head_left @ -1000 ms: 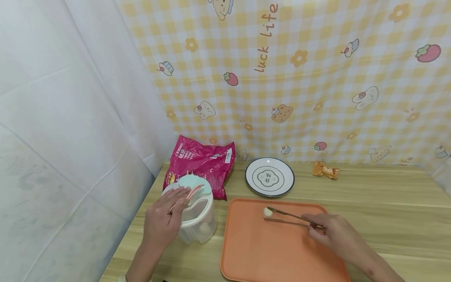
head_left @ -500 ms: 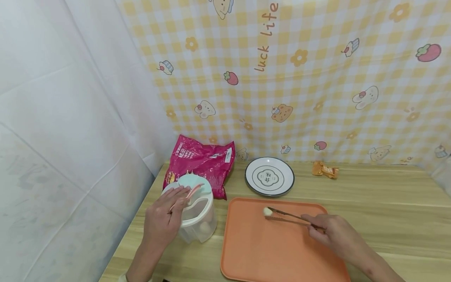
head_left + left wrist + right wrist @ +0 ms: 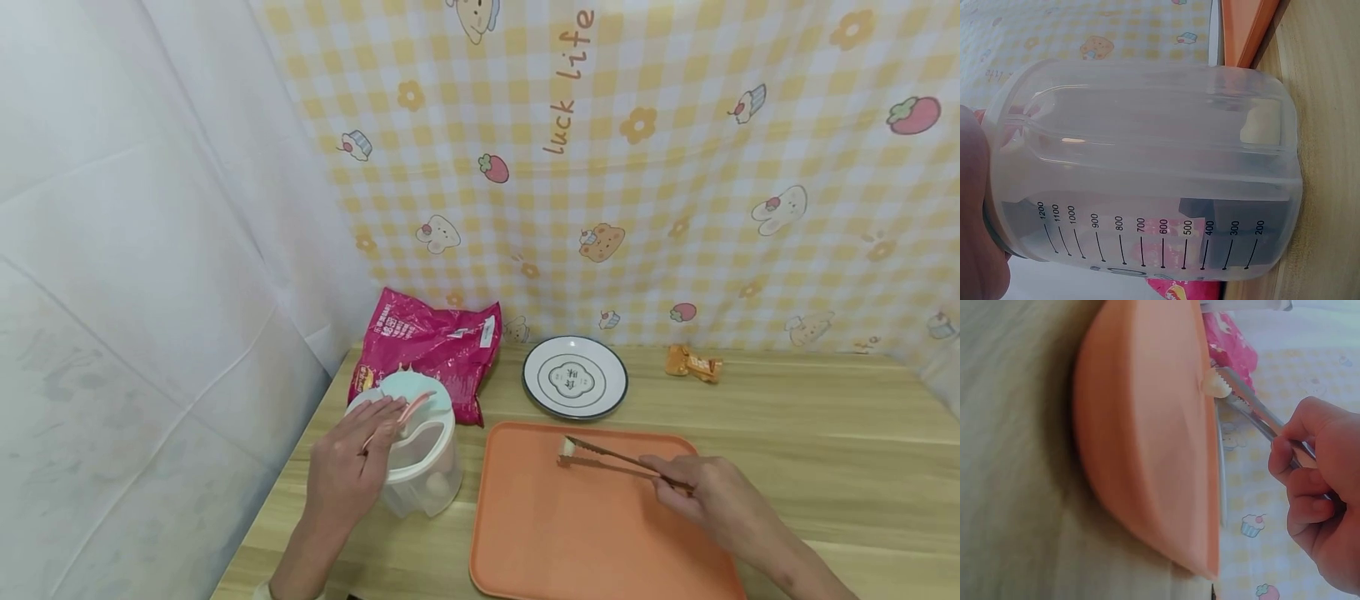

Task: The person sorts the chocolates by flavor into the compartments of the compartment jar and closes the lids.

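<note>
My left hand (image 3: 347,468) lies over the top of a clear measuring jug (image 3: 420,483), fingers curled on its teal lid (image 3: 408,392) beside a pink tab (image 3: 412,406). The left wrist view shows the jug (image 3: 1147,169) close up, with a pale lump (image 3: 1260,128) low inside and my palm (image 3: 975,206) at its rim. My right hand (image 3: 712,500) grips metal tongs (image 3: 622,462), which pinch a small white piece (image 3: 566,448) just over the far part of an orange tray (image 3: 570,542). From the right wrist the tongs (image 3: 1254,406) and the piece (image 3: 1215,384) sit at the tray's rim (image 3: 1141,437).
A pink snack bag (image 3: 427,342) stands behind the jug at the table's back left corner. A white plate (image 3: 600,400) with a dark rim lies beyond the tray, and an orange wrapper (image 3: 693,363) lies to its right. Bare wooden table (image 3: 825,433) extends to the right.
The tongs' tip with the white piece has crept slightly toward the tray's far edge. My left hand has stayed on the jug.
</note>
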